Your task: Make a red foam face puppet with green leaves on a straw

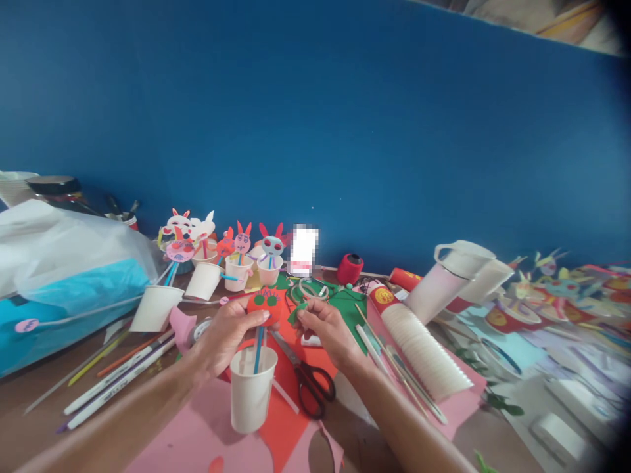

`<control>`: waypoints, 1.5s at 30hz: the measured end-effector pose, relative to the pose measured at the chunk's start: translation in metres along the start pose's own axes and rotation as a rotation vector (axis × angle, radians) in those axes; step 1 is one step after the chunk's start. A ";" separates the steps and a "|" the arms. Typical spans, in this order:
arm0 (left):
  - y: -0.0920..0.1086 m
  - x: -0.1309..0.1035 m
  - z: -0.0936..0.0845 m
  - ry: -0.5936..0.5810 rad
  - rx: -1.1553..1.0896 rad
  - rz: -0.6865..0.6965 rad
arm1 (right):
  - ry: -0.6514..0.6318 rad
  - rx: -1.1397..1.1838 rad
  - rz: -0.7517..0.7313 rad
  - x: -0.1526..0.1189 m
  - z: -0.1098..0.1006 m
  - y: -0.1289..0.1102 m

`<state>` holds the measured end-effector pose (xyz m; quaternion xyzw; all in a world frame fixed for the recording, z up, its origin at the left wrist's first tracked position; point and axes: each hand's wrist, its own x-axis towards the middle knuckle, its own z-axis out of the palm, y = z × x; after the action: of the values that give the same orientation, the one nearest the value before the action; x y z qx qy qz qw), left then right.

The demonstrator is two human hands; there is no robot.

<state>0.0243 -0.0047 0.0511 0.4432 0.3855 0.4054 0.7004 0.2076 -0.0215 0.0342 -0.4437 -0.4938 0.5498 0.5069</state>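
The person's left hand (225,336) grips an orange paper face (265,307) in its fingers, above a near white paper cup (251,399); the right hand (329,330) pinches a green paper scrap (296,315); both papers look light, easily creased, best held by edges

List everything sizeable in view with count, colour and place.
Table: one, brown, underneath
Wall: one, blue, behind
Front cup: one, white, foreground
Stick: at least one, blue, in front cup
Paper face: one, orange, green eyes, above front cup
Paper scrap: one, green, right of face
Scissors: one, black handles, beside front cup
Paper sheets: several, pink, red, green, on table
Markers: two, white, left
Paper characters: several, pink, red, white, back left
Cup stack: one, white, red, right
Jug: at least one, white, beyond cup stack
Red cups: several, red, far right
Bag: one, whitish, left
Left hand: one, bare, gripping paper face
Right hand: one, bare, gripping paper scrap
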 end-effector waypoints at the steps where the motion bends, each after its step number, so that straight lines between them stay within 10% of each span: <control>1: 0.000 0.000 0.000 0.003 -0.002 0.001 | -0.001 0.000 0.002 0.000 0.000 0.000; 45: 0.007 0.003 0.000 0.109 -0.065 0.033 | 0.044 0.077 -0.076 0.030 0.019 -0.017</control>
<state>0.0239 -0.0004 0.0578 0.4039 0.4021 0.4527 0.6857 0.1879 0.0063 0.0539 -0.4167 -0.4774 0.5388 0.5551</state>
